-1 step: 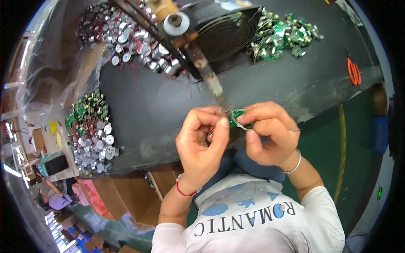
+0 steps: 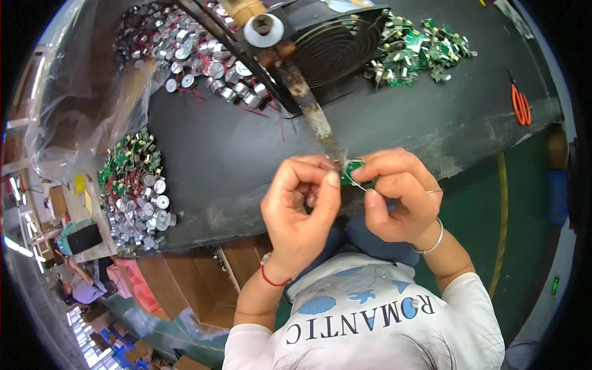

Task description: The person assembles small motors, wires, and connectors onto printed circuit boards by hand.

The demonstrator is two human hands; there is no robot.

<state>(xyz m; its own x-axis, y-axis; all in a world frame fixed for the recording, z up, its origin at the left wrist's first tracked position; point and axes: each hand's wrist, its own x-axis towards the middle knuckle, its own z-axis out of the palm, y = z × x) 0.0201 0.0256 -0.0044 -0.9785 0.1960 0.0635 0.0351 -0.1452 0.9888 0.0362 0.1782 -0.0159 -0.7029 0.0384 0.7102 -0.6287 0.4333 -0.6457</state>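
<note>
Head view. Left hand [image 2: 298, 213]: fingers curled, thumb and fingertips pinched at the edge of a small green circuit board [image 2: 353, 170]; what exactly it grips there is too small to tell. Right hand [image 2: 399, 196]: closed round the same board, holding it from the right; bracelet on the wrist. The board sits between both hands, at the near edge of the dark bench [image 2: 234, 148], touching the tip of a soldering iron [image 2: 308, 108] that slants down from a stand.

On the bench: heap of silver round capsules with red leads [image 2: 191, 61], far left; black fan with wire grille [image 2: 336, 46], far centre; pile of green boards [image 2: 419, 52], far right; orange-handled scissors [image 2: 520, 102], right edge; mixed pile of green boards and silver capsules [image 2: 135, 191], near left. Clear plastic sheet [image 2: 68, 105] at the left rim.
</note>
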